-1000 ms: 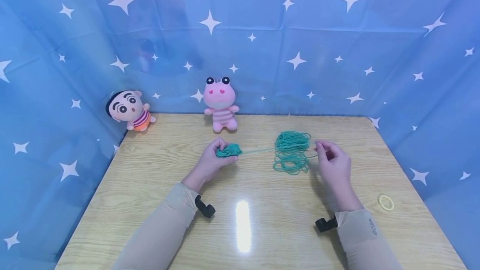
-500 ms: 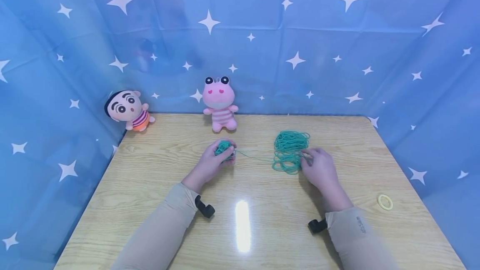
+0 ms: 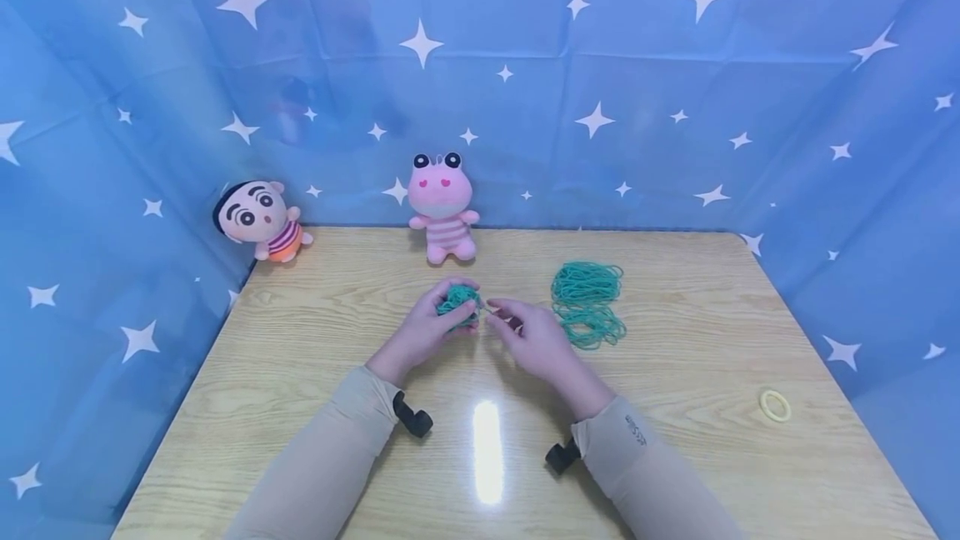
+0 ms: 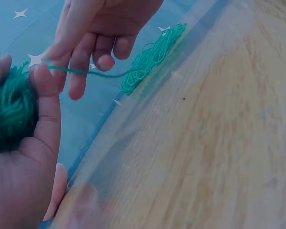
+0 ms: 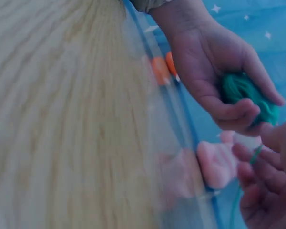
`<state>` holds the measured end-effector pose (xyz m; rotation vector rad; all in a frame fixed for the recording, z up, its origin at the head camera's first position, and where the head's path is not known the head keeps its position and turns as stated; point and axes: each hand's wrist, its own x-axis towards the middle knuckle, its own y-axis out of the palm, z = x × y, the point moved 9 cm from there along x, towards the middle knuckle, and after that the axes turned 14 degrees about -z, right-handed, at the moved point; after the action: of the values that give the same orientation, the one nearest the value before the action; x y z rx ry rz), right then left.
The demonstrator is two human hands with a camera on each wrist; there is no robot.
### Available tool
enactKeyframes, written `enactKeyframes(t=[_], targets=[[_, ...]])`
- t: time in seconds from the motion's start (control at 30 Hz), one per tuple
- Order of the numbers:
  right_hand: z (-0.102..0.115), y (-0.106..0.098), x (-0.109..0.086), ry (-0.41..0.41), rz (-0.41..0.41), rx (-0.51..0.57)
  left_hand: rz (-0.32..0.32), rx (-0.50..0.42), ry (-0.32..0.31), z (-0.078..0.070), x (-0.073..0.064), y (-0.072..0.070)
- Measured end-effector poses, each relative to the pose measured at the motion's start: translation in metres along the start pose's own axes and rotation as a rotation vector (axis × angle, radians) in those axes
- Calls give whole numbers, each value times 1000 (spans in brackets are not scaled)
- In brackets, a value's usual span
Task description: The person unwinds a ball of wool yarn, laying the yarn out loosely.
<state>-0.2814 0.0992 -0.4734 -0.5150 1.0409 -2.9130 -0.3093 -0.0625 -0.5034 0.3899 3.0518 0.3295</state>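
My left hand (image 3: 431,325) grips a small ball of green yarn (image 4: 13,107), its fingers and thumb curled round it. Close beside it on the right, my right hand (image 3: 538,340) pinches the yarn strand (image 4: 100,74) between thumb and forefinger. The other fingers of that hand hang loosely bent in the left wrist view. From the pinch the strand trails back to a loose pile of green yarn (image 3: 587,283) lying in loops on the table. In the right wrist view the ball (image 5: 243,90) sits in the left palm, partly covered by fingers.
A pink plush toy (image 3: 442,207) sits at the table's back edge. Another plush toy (image 3: 262,219) with black hair leans at the back left corner. A pale yellow ring (image 3: 775,406) lies on the wooden table (image 3: 712,340) at the right. Behind hangs a blue star-patterned cloth (image 3: 510,148).
My right hand has moved left from beyond the yarn pile, past it, to beside the ball. The left hand has turned the ball, its thumb now across the front.
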Motion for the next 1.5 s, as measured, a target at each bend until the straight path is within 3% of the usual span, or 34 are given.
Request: enactKeyframes(t=[0.17, 0.4, 0.67, 0.9, 1.03, 1.27, 1.4, 1.5], targets=[[1, -7, 1, 15, -102, 42, -28, -53, -7, 0, 2, -2], [-7, -41, -1, -41, -274, 103, -70, -166, -1, -4, 4, -8], [-31, -79, -4, 15, -391, 129, -3, -71, -10, 3, 5, -4], [-44, -104, -8, 32, -469, 131, -49, -3, -81, 11, 5, -8], [-54, -115, -10, 55, -504, 115, -53, -19, -64, 9, 4, -8], [-66, -129, -13, 53, -555, 83, 27, -20, -2, 3, 1, -2], [-69, -133, -14, 58, -562, 71, 19, 35, -8, 5, 2, -2], [-71, -138, -16, 66, -575, 59, -3, 22, -8, 6, 4, -3]])
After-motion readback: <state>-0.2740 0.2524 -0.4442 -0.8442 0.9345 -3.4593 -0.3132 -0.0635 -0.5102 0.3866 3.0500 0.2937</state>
